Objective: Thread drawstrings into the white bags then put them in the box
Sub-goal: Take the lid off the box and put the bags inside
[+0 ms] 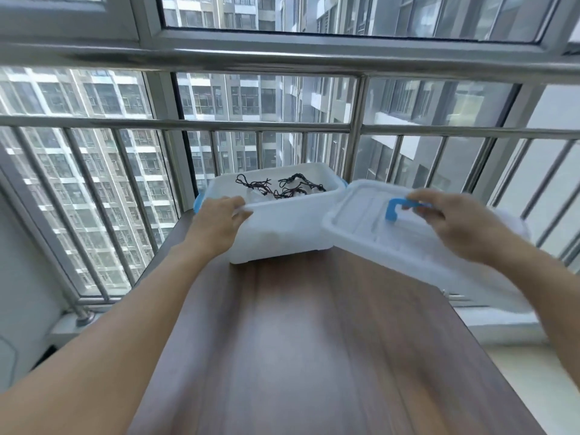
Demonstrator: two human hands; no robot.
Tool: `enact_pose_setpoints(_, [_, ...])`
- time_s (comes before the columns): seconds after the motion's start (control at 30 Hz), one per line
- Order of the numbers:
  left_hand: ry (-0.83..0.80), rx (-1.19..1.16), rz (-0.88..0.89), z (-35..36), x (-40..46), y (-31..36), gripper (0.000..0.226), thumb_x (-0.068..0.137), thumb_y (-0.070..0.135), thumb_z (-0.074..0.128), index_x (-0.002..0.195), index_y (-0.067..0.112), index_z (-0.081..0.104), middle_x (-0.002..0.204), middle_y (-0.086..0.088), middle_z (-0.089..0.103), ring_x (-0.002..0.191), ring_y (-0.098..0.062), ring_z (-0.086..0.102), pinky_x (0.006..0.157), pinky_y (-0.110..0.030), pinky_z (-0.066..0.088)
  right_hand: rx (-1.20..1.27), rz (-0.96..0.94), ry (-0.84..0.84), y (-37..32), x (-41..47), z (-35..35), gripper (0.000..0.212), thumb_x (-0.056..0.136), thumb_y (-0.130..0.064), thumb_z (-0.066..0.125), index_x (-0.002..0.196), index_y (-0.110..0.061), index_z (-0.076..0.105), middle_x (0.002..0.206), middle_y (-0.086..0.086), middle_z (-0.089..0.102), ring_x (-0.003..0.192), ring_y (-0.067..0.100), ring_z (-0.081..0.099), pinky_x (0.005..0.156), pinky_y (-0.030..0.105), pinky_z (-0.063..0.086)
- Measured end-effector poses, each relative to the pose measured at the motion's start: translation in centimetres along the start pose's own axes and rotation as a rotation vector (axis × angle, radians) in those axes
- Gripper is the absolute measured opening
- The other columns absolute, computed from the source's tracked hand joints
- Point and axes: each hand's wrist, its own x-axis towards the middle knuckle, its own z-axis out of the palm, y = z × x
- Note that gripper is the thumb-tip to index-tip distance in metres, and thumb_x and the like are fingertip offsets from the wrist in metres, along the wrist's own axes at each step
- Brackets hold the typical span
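The left hand grips the near-left rim of the open box at the table's far end, while the right hand holds the lid by its blue handle just right of it.

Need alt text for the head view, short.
A person's right hand holds a white lid by its blue handle, beside an open white box that the left hand grips at the rim. Dark drawstrings lie in the box, which stands on a wooden table by a barred window.
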Motion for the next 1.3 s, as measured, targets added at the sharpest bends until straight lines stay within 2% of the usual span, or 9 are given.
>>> enact_pose_setpoints(0.2, [-0.060,-0.036,0.016,-1.2,-1.5,0.7,0.020,0.100,0.034,0.055,0.088,0.019,0.059,0.074,-0.002,0.060,0.073,-0.024,0.056,0.064,-0.035,0.040,-0.182,0.040,0.105,1.7,5.7,-5.6,0.023,0.103,-0.021,0.052,0.117,-0.025,0.069,0.106,0.018,0.068,0.087,0.033,0.059,0.084,0.038,0.044])
enact_pose_setpoints(0.5, [-0.148,-0.103,0.245,-0.7,-2.9,5.2,0.033,0.083,0.051,0.072,0.101,0.023,0.071,0.094,0.018,0.065,0.090,-0.003,0.059,0.077,-0.021,0.041,0.115,-0.282,0.040,-5.5,9.5,2.5,0.024,0.101,-0.014,0.055,0.120,-0.015,0.069,0.076,-0.022,0.051,0.062,-0.003,0.048,0.062,0.004,0.036])
enact_pose_setpoints(0.63, [0.336,-0.422,0.125,-2.0,-4.1,5.3,0.052,0.088,0.047,0.056,0.061,0.005,0.070,0.056,-0.009,0.064,0.057,-0.027,0.062,0.062,-0.040,0.049,0.149,-0.244,-0.095,-6.8,9.9,5.7,0.026,0.103,-0.015,0.053,0.123,-0.017,0.069,0.085,-0.014,0.063,0.077,0.015,0.060,0.075,0.022,0.045])
enact_pose_setpoints(0.73, [0.635,-0.537,-0.245,-2.9,-3.6,5.0,0.051,0.092,0.042,0.056,0.062,0.002,0.065,0.055,-0.009,0.062,0.051,-0.020,0.059,0.054,-0.028,0.044,0.104,-0.267,-0.129,-6.7,9.4,6.5,0.022,0.102,-0.016,0.054,0.116,-0.018,0.071,0.107,0.006,0.071,0.091,0.026,0.064,0.087,0.037,0.050])
enact_pose_setpoints(0.8, [0.366,-0.519,-0.334,-3.1,-2.4,5.2,0.030,0.091,0.044,0.063,0.090,0.015,0.072,0.079,0.008,0.068,0.073,-0.003,0.064,0.066,-0.022,0.047,0.119,-0.273,-0.145,-6.7,8.5,7.0,0.022,0.101,-0.017,0.056,0.117,-0.018,0.072,0.110,0.003,0.068,0.094,0.021,0.061,0.086,0.029,0.046])
enact_pose_setpoints(0.93, [-0.088,-0.393,-0.394,-1.5,0.5,5.7,0.035,0.094,0.034,0.061,0.126,0.020,0.063,0.118,0.004,0.063,0.112,-0.018,0.061,0.097,-0.038,0.049,0.168,-0.331,-0.293,-6.0,7.4,6.1,0.020,0.094,-0.027,0.068,0.113,-0.027,0.074,0.108,-0.012,0.063,0.094,0.006,0.062,0.084,0.022,0.046])
enact_pose_setpoints(1.0, [-0.108,-0.352,-0.456,-1.1,1.8,6.0,0.014,0.092,0.020,0.058,0.104,0.021,0.064,0.106,-0.003,0.063,0.101,-0.027,0.063,0.091,-0.039,0.050,0.274,-0.273,-0.365,-5.0,7.4,4.8,0.026,0.092,-0.034,0.070,0.117,-0.031,0.071,0.119,-0.017,0.062,0.105,0.001,0.062,0.090,0.022,0.048])
enact_pose_setpoints(1.13, [-0.068,-0.378,-0.564,-0.5,2.7,5.7,0.014,0.086,0.007,0.054,0.085,0.005,0.068,0.084,-0.010,0.059,0.077,-0.025,0.054,0.069,-0.035,0.042,-0.017,0.042,0.063,-1.1,7.2,4.2,0.043,0.100,-0.045,0.052,0.131,-0.018,0.060,0.137,0.006,0.057,0.126,0.025,0.053,0.103,0.042,0.043])
enact_pose_setpoints(1.3, [0.038,-0.452,-0.640,0.4,2.2,5.7,0.026,0.082,0.008,0.055,0.066,0.027,0.052,0.077,0.004,0.054,0.082,-0.025,0.056,0.078,-0.033,0.049,0.327,0.564,-0.134,0.3,7.0,5.5,0.027,0.104,-0.029,0.047,0.100,-0.006,0.061,0.097,0.013,0.058,0.080,0.025,0.053,0.060,0.030,0.040])
